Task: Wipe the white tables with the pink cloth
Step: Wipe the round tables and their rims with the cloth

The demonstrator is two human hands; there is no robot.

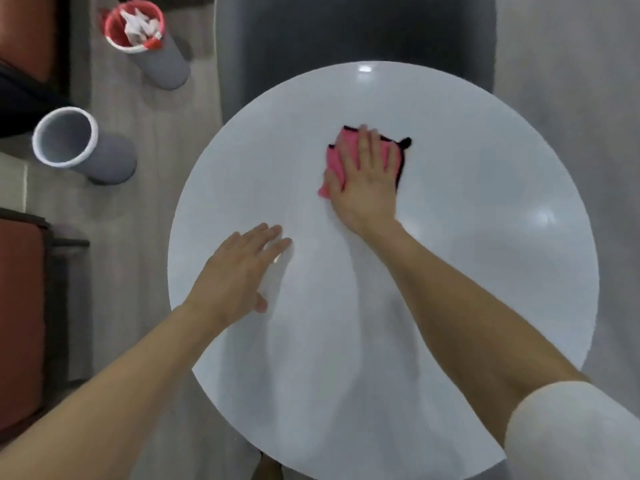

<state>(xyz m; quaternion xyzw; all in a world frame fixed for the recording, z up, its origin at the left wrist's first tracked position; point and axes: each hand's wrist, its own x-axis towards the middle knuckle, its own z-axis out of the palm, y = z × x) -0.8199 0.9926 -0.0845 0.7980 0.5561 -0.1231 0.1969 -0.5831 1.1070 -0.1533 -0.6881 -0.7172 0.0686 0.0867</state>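
A round white table (485, 271) fills the middle of the view. A pink cloth (337, 161) with a black edge lies on it, a little beyond its centre. My right hand (363, 181) lies flat on the cloth with straight fingers and presses it onto the tabletop. My left hand (239, 271) rests flat on the table's left part, fingers straight and spread, holding nothing.
A dark grey chair (346, 32) stands behind the table. On the floor at the left stand two grey tubes: an empty one (79, 147), and one holding a red bucket (133, 26) with a spray bottle. Reddish-brown furniture (20, 320) lines the left edge.
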